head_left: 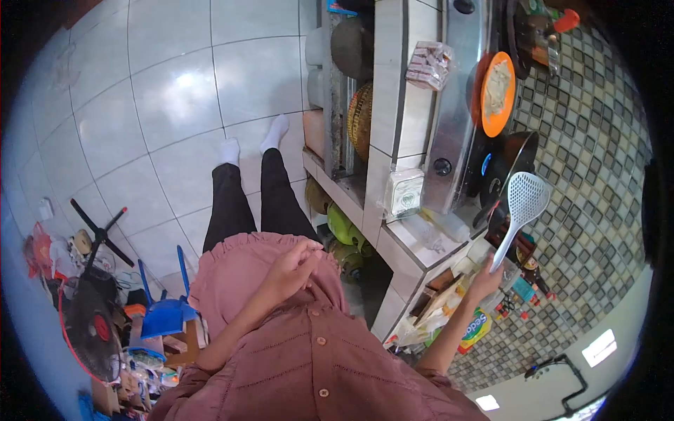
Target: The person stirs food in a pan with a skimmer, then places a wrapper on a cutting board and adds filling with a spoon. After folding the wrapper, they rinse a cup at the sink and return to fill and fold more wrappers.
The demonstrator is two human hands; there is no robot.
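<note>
My right hand (pixel 484 281) is wrapped round the handle of a pale grey slotted turner (pixel 528 200), its perforated head raised over the counter. Just behind that head is a dark frying pan (pixel 521 151) on the stove (pixel 456 105), partly hidden by the turner. My left hand (pixel 291 270) rests in front of my pink top, its fingers curled in and no object visible in them. An orange plate (pixel 489 116) with pale, whitish food (pixel 498 88) on it sits further along the stove.
A wrapped package (pixel 430 65) and a clear-lidded box (pixel 406 192) lie along the counter edge. Packets, including a yellow-green one (pixel 477 330), crowd the near counter. A blue chair (pixel 165 316) and a fan (pixel 95 330) stand at left. Below the counter are shelves with a woven basket (pixel 360 119).
</note>
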